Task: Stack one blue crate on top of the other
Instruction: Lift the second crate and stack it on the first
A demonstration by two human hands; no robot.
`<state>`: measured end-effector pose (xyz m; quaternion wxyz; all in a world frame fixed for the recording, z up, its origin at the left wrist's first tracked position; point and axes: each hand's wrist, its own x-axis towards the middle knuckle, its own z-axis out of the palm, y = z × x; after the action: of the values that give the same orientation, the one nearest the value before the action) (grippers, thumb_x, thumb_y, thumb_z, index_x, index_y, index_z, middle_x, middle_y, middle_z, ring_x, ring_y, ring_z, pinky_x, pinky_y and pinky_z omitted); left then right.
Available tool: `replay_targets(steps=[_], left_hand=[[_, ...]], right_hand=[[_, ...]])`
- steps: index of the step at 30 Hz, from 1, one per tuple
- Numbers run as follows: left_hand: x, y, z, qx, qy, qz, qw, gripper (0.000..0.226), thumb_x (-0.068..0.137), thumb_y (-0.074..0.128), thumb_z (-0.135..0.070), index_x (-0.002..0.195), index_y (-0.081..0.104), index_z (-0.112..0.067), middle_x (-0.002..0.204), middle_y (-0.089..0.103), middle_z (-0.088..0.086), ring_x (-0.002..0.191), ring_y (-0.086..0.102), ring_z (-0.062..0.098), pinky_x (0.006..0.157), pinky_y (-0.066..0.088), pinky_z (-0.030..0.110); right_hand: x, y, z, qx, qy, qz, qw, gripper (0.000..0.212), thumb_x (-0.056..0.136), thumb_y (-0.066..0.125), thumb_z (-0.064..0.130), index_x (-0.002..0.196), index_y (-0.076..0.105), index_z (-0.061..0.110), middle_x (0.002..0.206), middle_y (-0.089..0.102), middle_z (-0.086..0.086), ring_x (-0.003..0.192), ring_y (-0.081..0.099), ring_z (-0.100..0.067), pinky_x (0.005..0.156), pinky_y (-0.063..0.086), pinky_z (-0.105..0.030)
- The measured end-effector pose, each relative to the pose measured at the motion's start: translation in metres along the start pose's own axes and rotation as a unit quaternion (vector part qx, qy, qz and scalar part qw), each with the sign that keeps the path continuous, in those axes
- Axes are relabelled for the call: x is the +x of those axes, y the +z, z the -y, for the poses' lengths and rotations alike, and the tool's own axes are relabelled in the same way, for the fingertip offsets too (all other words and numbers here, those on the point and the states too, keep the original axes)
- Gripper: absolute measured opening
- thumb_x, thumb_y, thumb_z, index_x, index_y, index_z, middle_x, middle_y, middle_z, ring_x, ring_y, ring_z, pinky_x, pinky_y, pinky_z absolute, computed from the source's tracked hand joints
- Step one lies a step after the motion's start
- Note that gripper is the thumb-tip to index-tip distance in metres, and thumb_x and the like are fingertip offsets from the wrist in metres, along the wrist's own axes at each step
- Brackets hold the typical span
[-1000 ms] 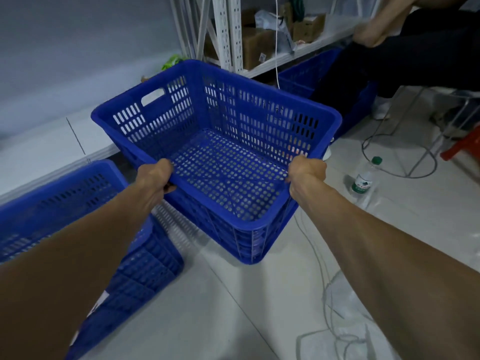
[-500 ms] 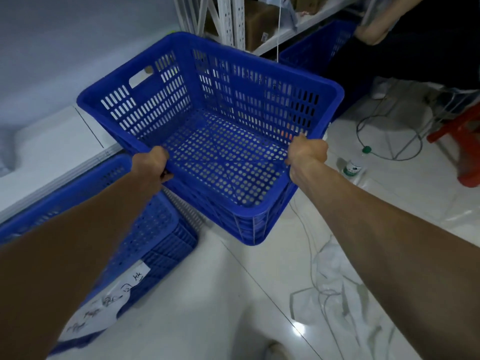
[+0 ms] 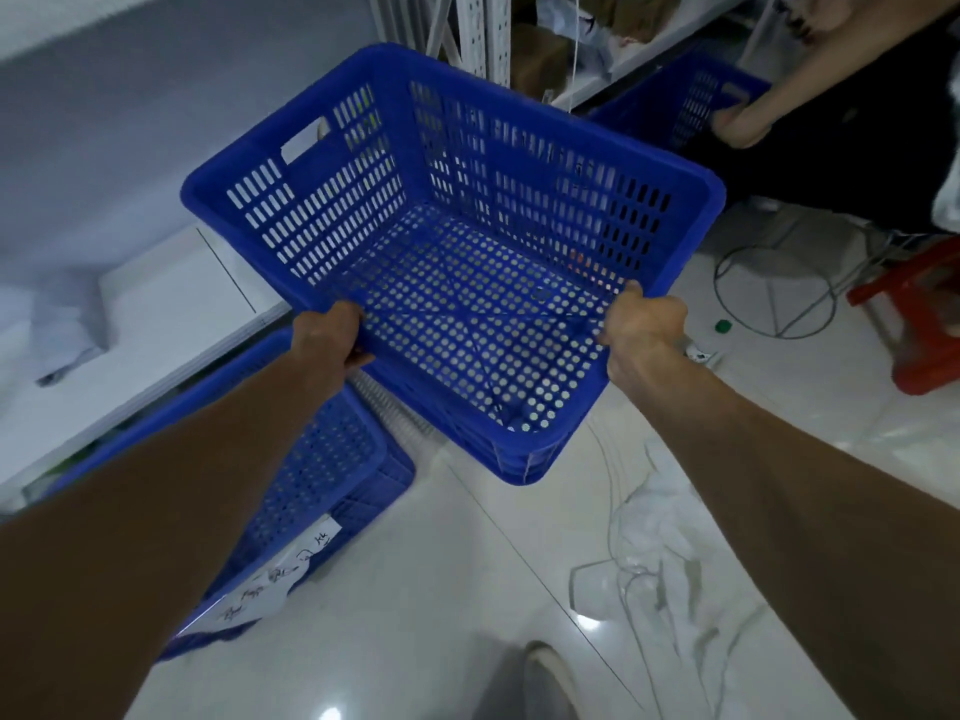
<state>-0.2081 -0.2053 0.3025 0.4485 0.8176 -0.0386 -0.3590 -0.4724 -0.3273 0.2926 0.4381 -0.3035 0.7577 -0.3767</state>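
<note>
I hold an empty blue perforated crate point(image 3: 457, 210) in the air above the white floor, tilted with its far end higher. My left hand point(image 3: 330, 337) grips its near-left rim and my right hand point(image 3: 641, 322) grips its near-right rim. A second blue crate point(image 3: 337, 459) stands on the floor at the lower left, partly hidden under my left forearm, with a white handwritten label point(image 3: 275, 579) on its front. The held crate's near-left corner overlaps the floor crate's far corner in the view.
A white metal shelf point(image 3: 478, 28) with boxes stands behind. Another blue crate point(image 3: 691, 101) sits under it, beside a seated person's arm point(image 3: 753, 116). A wire stand point(image 3: 774, 283), a red stool point(image 3: 919, 324), a bottle with a green cap point(image 3: 722, 327) and crumpled plastic point(image 3: 670, 543) lie at right.
The crate in my hands has risen off the floor and shifted slightly left toward the floor crate. My view has tipped further down, showing more of the floor crate and its label.
</note>
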Motion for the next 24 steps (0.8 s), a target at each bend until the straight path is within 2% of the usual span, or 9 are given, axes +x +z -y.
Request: replay_targets(steps=[4, 9, 11, 14, 16, 19, 21, 24], left_hand=[[-0.017, -0.009, -0.019, -0.019, -0.020, -0.015, 1.000, 0.008, 0.097, 0.058, -0.013, 0.090, 0.054, -0.012, 0.082, 0.056, 0.005, 0.068, 0.058, 0.019, 0.056, 0.054, 0.033], [-0.022, -0.029, -0.029, -0.052, -0.054, -0.029, 0.997, 0.014, 0.095, 0.062, -0.013, 0.084, 0.053, -0.014, 0.088, 0.060, 0.008, 0.075, 0.062, 0.023, 0.075, 0.058, 0.038], [-0.024, -0.039, -0.028, -0.065, -0.062, -0.036, 0.995, 0.007, 0.094, 0.063, -0.012, 0.098, 0.056, -0.011, 0.088, 0.060, 0.008, 0.079, 0.063, 0.025, 0.073, 0.058, 0.037], [-0.025, -0.060, -0.024, -0.073, -0.081, -0.042, 0.993, 0.021, 0.092, 0.064, -0.012, 0.110, 0.056, -0.010, 0.090, 0.061, 0.009, 0.083, 0.063, 0.026, 0.068, 0.057, 0.036], [-0.023, -0.075, -0.020, -0.077, -0.088, -0.050, 0.992, 0.020, 0.092, 0.064, -0.012, 0.110, 0.056, -0.010, 0.091, 0.061, 0.010, 0.080, 0.063, 0.025, 0.062, 0.055, 0.035], [-0.017, -0.101, -0.009, -0.080, -0.093, -0.076, 0.990, 0.014, 0.093, 0.063, -0.012, 0.105, 0.056, -0.011, 0.094, 0.060, 0.010, 0.080, 0.063, 0.026, 0.060, 0.055, 0.035], [-0.013, -0.120, 0.000, -0.087, -0.099, -0.096, 0.987, 0.008, 0.092, 0.064, -0.013, 0.093, 0.056, -0.014, 0.096, 0.061, 0.011, 0.084, 0.064, 0.028, 0.060, 0.056, 0.036], [-0.006, -0.149, 0.015, -0.098, -0.105, -0.130, 0.981, 0.014, 0.090, 0.064, -0.012, 0.085, 0.053, -0.016, 0.099, 0.061, 0.011, 0.086, 0.064, 0.027, 0.064, 0.057, 0.037]], right_hand=[[-0.010, -0.007, 0.020, -0.023, 0.003, 0.014, 1.000, 0.025, 0.098, 0.054, 0.037, 0.099, 0.055, 0.012, 0.086, 0.064, -0.001, 0.078, 0.068, -0.023, 0.076, 0.061, -0.042], [-0.025, 0.000, 0.044, -0.030, -0.008, 0.043, 0.999, 0.029, 0.098, 0.054, 0.035, 0.108, 0.062, 0.009, 0.092, 0.068, -0.002, 0.078, 0.068, -0.022, 0.078, 0.061, -0.042], [-0.032, 0.008, 0.050, -0.029, -0.017, 0.058, 0.998, 0.027, 0.097, 0.055, 0.034, 0.105, 0.061, 0.009, 0.088, 0.067, -0.001, 0.078, 0.069, -0.023, 0.077, 0.062, -0.044], [-0.045, 0.022, 0.056, -0.036, -0.024, 0.086, 0.995, 0.032, 0.097, 0.055, 0.036, 0.111, 0.059, 0.007, 0.096, 0.065, -0.001, 0.086, 0.068, -0.024, 0.082, 0.060, -0.044], [-0.054, 0.033, 0.058, -0.043, -0.026, 0.105, 0.993, 0.036, 0.098, 0.054, 0.038, 0.116, 0.057, 0.008, 0.099, 0.063, -0.002, 0.089, 0.067, -0.025, 0.084, 0.059, -0.043], [-0.069, 0.054, 0.052, -0.042, -0.034, 0.126, 0.991, 0.030, 0.097, 0.055, 0.038, 0.109, 0.059, 0.011, 0.098, 0.067, -0.003, 0.086, 0.069, -0.027, 0.081, 0.061, -0.046], [-0.082, 0.069, 0.044, -0.040, -0.036, 0.140, 0.989, 0.019, 0.098, 0.055, 0.034, 0.104, 0.055, 0.016, 0.091, 0.065, 0.000, 0.084, 0.069, -0.026, 0.079, 0.061, -0.046], [-0.104, 0.091, 0.035, -0.054, -0.030, 0.161, 0.985, 0.017, 0.099, 0.055, 0.033, 0.097, 0.051, 0.016, 0.077, 0.058, 0.006, 0.080, 0.068, -0.022, 0.076, 0.062, -0.041]])
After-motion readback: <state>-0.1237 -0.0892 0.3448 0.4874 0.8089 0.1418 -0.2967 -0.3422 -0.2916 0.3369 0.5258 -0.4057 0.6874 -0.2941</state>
